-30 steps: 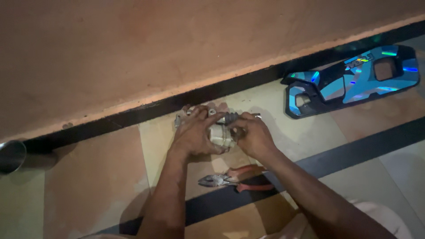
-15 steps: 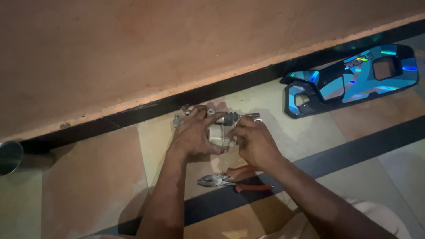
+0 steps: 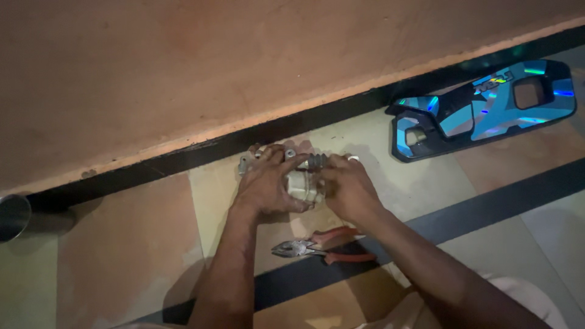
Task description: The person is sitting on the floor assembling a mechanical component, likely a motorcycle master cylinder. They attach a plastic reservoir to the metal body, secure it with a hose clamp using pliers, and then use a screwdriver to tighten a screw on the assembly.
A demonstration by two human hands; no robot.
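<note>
Gripping from both sides, the two hands meet over a grey metal part (image 3: 303, 183) that lies on the tiled floor (image 3: 128, 256) close to the wall (image 3: 244, 61). The left hand (image 3: 268, 186) covers the part's left half, its fingers curled down over the top and pressing on the metal; small lugs of the part stick out beyond the knuckles toward the wall. The right hand (image 3: 348, 187) clasps the right end, fingers bent around it, thumb toward the left hand, so that only a pale band of metal shows between the two hands. Both forearms reach in from the bottom edge.

Just below the hands, between the forearms, pliers (image 3: 317, 247) with red-orange handles lie flat on the floor, jaws pointing left, touching neither hand. A black stripe (image 3: 487, 207) in the tiles runs under the pliers. Well off to the right, a shiny blue panel (image 3: 481, 109) with cut-out holes lies by the wall's dark base. At the far left edge a round metal rim (image 3: 12, 216) is partly in view.
</note>
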